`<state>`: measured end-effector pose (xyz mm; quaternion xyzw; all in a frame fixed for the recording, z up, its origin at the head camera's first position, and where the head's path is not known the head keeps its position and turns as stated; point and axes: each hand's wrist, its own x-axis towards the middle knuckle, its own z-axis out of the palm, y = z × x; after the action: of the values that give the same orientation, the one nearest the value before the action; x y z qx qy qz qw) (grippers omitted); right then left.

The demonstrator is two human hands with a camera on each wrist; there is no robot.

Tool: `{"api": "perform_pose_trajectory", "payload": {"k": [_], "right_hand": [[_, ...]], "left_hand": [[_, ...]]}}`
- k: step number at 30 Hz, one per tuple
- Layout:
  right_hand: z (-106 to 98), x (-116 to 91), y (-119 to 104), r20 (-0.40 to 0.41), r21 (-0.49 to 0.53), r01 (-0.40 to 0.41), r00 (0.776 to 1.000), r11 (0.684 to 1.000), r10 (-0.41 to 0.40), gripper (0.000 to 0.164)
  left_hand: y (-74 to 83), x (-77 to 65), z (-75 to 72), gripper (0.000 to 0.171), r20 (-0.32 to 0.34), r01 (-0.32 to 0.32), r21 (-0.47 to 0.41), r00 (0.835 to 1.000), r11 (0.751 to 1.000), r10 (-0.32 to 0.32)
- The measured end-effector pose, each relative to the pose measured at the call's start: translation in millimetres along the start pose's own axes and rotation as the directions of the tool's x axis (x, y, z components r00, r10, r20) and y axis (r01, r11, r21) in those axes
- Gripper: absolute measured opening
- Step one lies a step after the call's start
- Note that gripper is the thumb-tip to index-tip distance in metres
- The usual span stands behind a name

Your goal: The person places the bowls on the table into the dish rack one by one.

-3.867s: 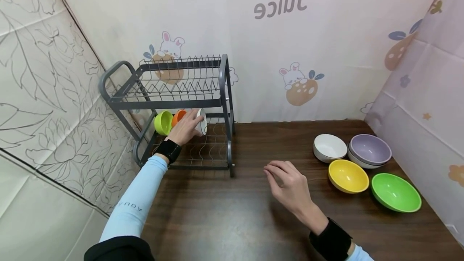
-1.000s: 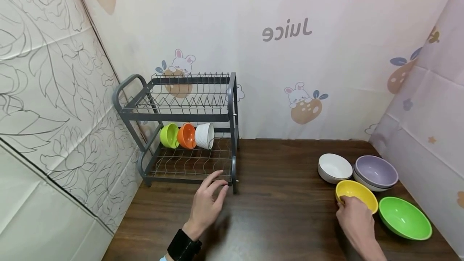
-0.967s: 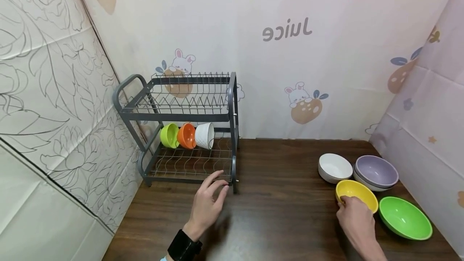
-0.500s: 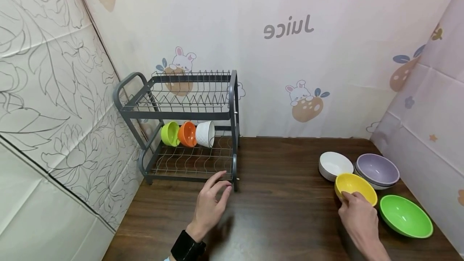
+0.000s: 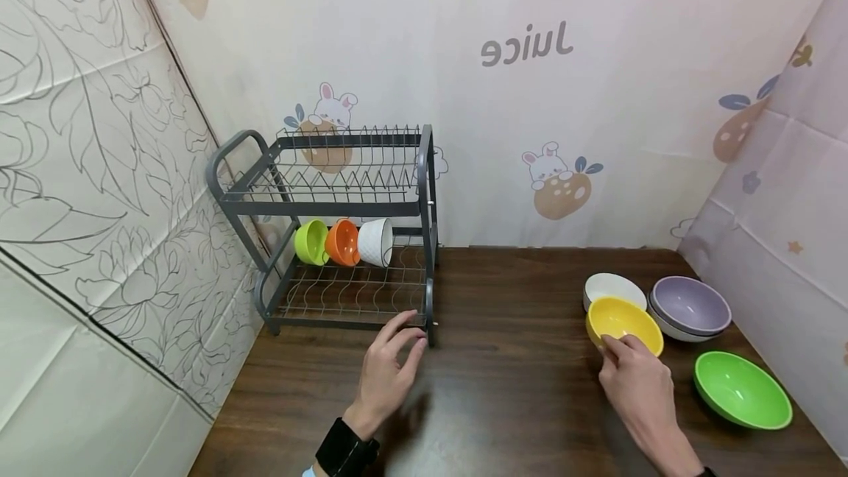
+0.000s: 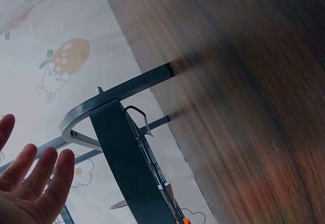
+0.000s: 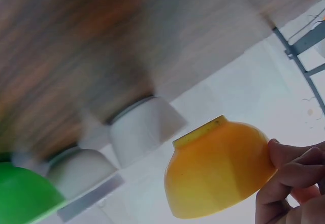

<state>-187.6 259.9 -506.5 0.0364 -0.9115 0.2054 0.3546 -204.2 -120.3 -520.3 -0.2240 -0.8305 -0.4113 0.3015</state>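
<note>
Yellow bowl (image 5: 624, 319) shifted left; right hand (image 5: 640, 390) pinches its rim.

The brown wood-grain table (image 5: 503, 403) bears a grey metal rack (image 5: 331, 208) beyond the left fingers (image 5: 396, 326), and a round white bowl (image 5: 612, 285), purple-topped bowl stack (image 5: 690, 306) and green bowl (image 5: 742, 389) near the right fingers (image 5: 619, 348).

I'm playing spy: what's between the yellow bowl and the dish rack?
In the head view, only bare wood-grain tabletop shows between the dish rack and the yellow bowl in the right hand.
</note>
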Motion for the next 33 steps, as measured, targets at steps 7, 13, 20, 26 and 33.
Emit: {"api": "perform_pose_trajectory", "payload": {"k": [7,13,20,26,33], "right_hand": [[0.6,4.1,-14.0,-0.044,0.028,0.1,0.994,0.995,-0.098,0.02],[1.6,6.8,-27.0,-0.031,0.052,0.136,0.99,0.989,-0.135,0.023],[4.2,10.6,-46.1,-0.021,0.082,0.2,0.98,0.976,-0.199,0.029],[6.2,13.4,-62.3,0.012,0.084,0.219,0.975,0.972,-0.221,0.029],[8.6,14.1,-77.0,-0.016,0.111,0.286,0.958,0.952,-0.286,0.029]], "left_hand": [[1.9,0.1,0.5,0.007,0.019,0.008,-0.042,1.0,0.999,-0.007],[5.4,2.1,2.1,0.015,0.039,0.019,-0.076,0.999,0.997,-0.016],[13.9,7.6,2.4,0.027,0.129,0.067,-0.096,0.99,0.993,-0.054],[20.2,11.8,5.8,0.036,0.207,0.09,-0.116,0.976,0.989,-0.065],[26.5,11.8,10.6,0.041,0.231,0.073,-0.124,0.972,0.99,-0.043]]}}
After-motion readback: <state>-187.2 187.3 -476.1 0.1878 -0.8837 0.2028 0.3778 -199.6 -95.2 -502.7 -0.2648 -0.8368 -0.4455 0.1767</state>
